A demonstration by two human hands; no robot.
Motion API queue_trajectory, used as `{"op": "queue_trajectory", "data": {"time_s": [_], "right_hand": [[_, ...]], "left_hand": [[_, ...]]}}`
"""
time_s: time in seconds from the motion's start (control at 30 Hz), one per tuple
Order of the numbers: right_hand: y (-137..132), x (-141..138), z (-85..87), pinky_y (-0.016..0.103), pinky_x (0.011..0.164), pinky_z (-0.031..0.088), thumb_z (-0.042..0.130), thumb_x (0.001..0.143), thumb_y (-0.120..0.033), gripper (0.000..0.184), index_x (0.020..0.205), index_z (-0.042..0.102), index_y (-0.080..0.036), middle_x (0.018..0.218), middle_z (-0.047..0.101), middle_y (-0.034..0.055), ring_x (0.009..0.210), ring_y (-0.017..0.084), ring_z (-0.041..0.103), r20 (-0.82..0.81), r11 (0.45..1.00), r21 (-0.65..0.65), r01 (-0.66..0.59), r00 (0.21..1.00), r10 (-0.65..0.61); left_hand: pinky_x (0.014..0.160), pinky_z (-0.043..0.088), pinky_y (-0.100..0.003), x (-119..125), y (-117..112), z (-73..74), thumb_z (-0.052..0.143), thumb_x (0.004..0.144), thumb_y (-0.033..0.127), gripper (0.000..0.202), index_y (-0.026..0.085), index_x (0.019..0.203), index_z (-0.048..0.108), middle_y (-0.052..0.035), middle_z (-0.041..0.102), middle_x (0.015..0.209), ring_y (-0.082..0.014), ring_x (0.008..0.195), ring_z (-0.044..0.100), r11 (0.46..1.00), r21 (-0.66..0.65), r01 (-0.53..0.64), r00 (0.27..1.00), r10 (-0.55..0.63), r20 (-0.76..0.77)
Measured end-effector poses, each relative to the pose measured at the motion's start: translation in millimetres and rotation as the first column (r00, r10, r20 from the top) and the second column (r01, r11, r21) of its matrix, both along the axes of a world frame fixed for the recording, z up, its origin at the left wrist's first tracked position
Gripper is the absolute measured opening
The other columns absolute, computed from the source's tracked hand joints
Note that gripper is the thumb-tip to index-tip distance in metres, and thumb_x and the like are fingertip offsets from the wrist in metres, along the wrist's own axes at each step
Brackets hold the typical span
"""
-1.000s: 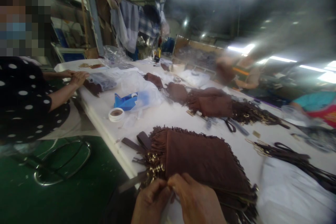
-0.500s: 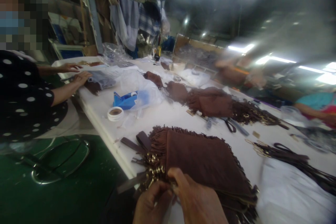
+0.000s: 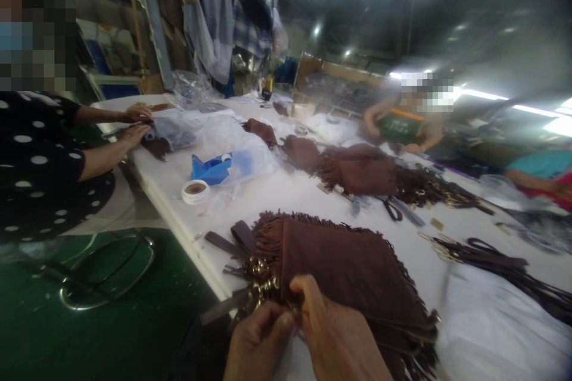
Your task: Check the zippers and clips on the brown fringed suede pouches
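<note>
A stack of brown fringed bags [image 3: 339, 262] lies at the near edge of the table, its fringe and straps pointing left. Gold-coloured metal clasps [image 3: 263, 289] hang in a cluster at that left side. Just below them, my left hand [image 3: 257, 339] is closed, thumb and fingers pinched together. Beside it my right hand [image 3: 337, 333] is also closed, its fingertips meeting those of the left at the corner of the stack. Whatever is between the fingers is too small and blurred to make out. Some whitish material shows under the hands.
Across the white table [image 3: 250, 214] lie more brown fringed bags [image 3: 361, 172], a tape roll [image 3: 195, 191], a blue tape dispenser [image 3: 212, 169], dark straps [image 3: 491, 262] and white sheeting [image 3: 504, 321]. A co-worker in polka dots [image 3: 40, 161] handles a plastic-wrapped piece at left; others sit across.
My hands stay together by the clasps, with fingers shifting slightly and the right index finger a little higher. The left co-worker's far hand has moved onto the wrapped piece.
</note>
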State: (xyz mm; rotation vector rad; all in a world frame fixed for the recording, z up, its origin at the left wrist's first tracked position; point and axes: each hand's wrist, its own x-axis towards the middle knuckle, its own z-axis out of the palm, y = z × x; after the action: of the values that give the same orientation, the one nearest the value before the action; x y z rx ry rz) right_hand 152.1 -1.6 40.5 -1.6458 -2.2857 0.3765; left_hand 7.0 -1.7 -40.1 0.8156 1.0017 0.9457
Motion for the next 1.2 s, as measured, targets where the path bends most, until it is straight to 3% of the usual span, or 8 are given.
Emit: {"op": "queue_trajectory", "data": {"time_s": [0.17, 0.33, 0.43, 0.53, 0.6, 0.7, 0.97, 1.2], "right_hand": [[-6, 1, -8.1, 0.024, 0.048, 0.036, 0.034, 0.089, -0.012, 0.026, 0.112, 0.039, -0.025, 0.072, 0.065, -0.0052, 0.056, 0.015, 0.068, -0.075, 0.999, 0.037, 0.022, 0.997, -0.020], [-12, 11, -6.5, 0.025, 0.051, 0.042, 0.029, 0.088, -0.009, 0.033, 0.115, 0.041, -0.023, 0.081, 0.067, 0.0010, 0.060, 0.017, 0.069, -0.007, 0.960, 0.272, 0.072, 0.997, -0.073], [-18, 17, -9.1, 0.024, 0.053, 0.046, 0.032, 0.092, -0.013, 0.024, 0.109, 0.044, -0.024, 0.081, 0.068, 0.0000, 0.061, 0.015, 0.069, -0.059, 0.972, 0.219, 0.081, 0.996, -0.069], [-30, 18, -22.9, 0.021, 0.058, 0.049, 0.037, 0.098, -0.023, 0.016, 0.108, 0.049, -0.025, 0.085, 0.070, -0.0006, 0.068, 0.014, 0.071, -0.206, 0.964, 0.171, 0.203, 0.964, -0.166], [-38, 14, -34.9, 0.020, 0.059, 0.050, 0.041, 0.099, -0.034, 0.016, 0.106, 0.053, -0.027, 0.085, 0.070, -0.0017, 0.068, 0.014, 0.071, -0.298, 0.942, 0.133, 0.309, 0.919, -0.260], [-42, 3, -48.1, 0.019, 0.057, 0.048, 0.047, 0.096, -0.045, 0.023, 0.096, 0.059, -0.026, 0.077, 0.067, -0.0032, 0.062, 0.013, 0.066, -0.391, 0.939, 0.057, 0.339, 0.873, -0.291], [-35, -12, -49.0, 0.020, 0.064, 0.043, 0.041, 0.099, -0.034, 0.024, 0.085, 0.058, -0.024, 0.076, 0.062, -0.0026, 0.065, 0.012, 0.060, -0.464, 0.926, 0.105, 0.364, 0.841, -0.278], [-31, -8, -44.4, 0.021, 0.061, 0.041, 0.039, 0.099, -0.035, 0.026, 0.084, 0.056, -0.023, 0.074, 0.062, -0.0016, 0.064, 0.013, 0.060, -0.448, 0.942, 0.035, 0.333, 0.848, -0.283]], "left_hand": [[0.052, 0.034, -0.021, 5, 2, 4.7, 0.080, 0.069, 0.052, 0.043, 0.013, 0.062, 0.064, -0.0012, 0.055, 0.058, -0.0109, 0.053, 0.043, 0.988, -0.156, -0.001, 0.986, 0.026, 0.164], [0.055, 0.036, -0.021, 7, 0, 19.1, 0.083, 0.067, 0.048, 0.041, 0.011, 0.062, 0.066, -0.0056, 0.062, 0.064, -0.0123, 0.057, 0.049, 0.970, -0.243, 0.012, 0.959, 0.057, 0.276], [0.056, 0.037, -0.021, 7, -1, 21.1, 0.084, 0.065, 0.048, 0.041, 0.011, 0.063, 0.066, -0.0056, 0.061, 0.064, -0.0130, 0.058, 0.050, 0.966, -0.258, 0.018, 0.956, 0.058, 0.287], [0.058, 0.039, -0.022, 9, -2, 16.6, 0.083, 0.067, 0.046, 0.039, 0.012, 0.063, 0.065, -0.0043, 0.059, 0.064, -0.0133, 0.060, 0.050, 0.971, -0.238, -0.014, 0.954, 0.084, 0.287], [0.056, 0.037, -0.022, 10, -3, 12.6, 0.082, 0.069, 0.046, 0.037, 0.013, 0.065, 0.065, -0.0027, 0.057, 0.063, -0.0123, 0.058, 0.047, 0.974, -0.220, -0.045, 0.961, 0.102, 0.256], [0.054, 0.035, -0.021, 10, -5, 8.1, 0.080, 0.072, 0.047, 0.036, 0.014, 0.069, 0.064, -0.0005, 0.054, 0.061, -0.0109, 0.056, 0.044, 0.978, -0.200, -0.063, 0.971, 0.107, 0.215], [0.059, 0.040, -0.022, 9, -7, 4.7, 0.080, 0.070, 0.050, 0.039, 0.014, 0.074, 0.067, -0.0007, 0.052, 0.065, -0.0136, 0.063, 0.047, 0.984, -0.165, -0.072, 0.986, 0.096, 0.140], [0.058, 0.039, -0.020, 10, -7, 8.1, 0.084, 0.068, 0.045, 0.036, 0.013, 0.073, 0.067, -0.0003, 0.054, 0.063, -0.0126, 0.061, 0.048, 0.973, -0.217, -0.082, 0.962, 0.134, 0.238]]}}
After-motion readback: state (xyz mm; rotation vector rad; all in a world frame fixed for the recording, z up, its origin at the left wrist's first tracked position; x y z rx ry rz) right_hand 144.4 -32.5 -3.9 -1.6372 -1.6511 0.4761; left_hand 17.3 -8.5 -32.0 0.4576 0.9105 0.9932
